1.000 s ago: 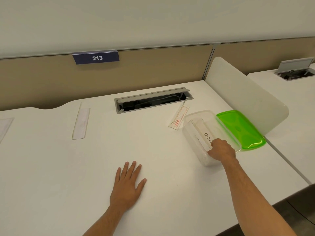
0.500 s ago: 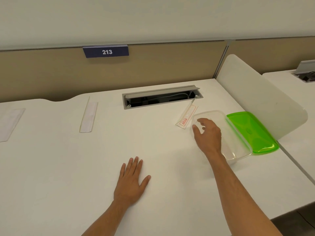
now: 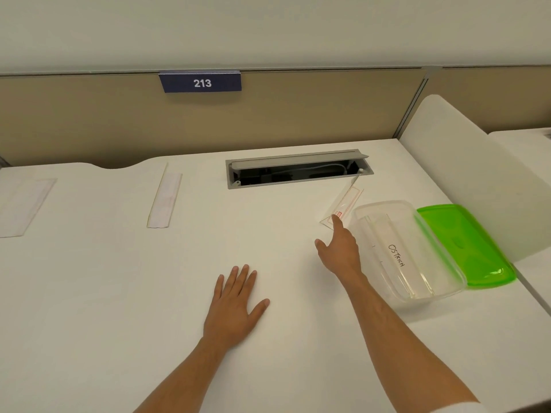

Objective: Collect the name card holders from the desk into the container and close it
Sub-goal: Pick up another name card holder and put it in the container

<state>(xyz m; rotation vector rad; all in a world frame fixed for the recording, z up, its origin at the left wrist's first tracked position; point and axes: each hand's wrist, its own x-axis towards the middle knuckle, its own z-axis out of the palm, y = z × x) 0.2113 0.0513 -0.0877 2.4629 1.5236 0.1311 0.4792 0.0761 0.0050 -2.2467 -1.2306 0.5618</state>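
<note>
A clear plastic container (image 3: 447,289) stands open on the white desk at the right, with a name card holder reading "OSTRICH" (image 3: 396,254) lying inside. Its green lid (image 3: 468,245) lies flat just right of it. My right hand (image 3: 340,248) reaches forward with fingers extended, its fingertips touching the near end of a clear holder with a red-printed card (image 3: 347,201) left of the container. My left hand (image 3: 235,305) rests flat on the desk, palm down. Two more holders lie farther left: one (image 3: 165,199) mid-desk, another (image 3: 25,205) at the left edge.
An open cable tray (image 3: 298,169) is recessed in the desk behind the red-printed holder. A white rounded divider (image 3: 465,174) stands right of the lid. A beige partition with a "213" sign (image 3: 201,82) runs along the back.
My right hand left the container, where it had set the "OSTRICH" holder, and moved left and forward to the red-printed holder. My left hand stayed flat on the desk.
</note>
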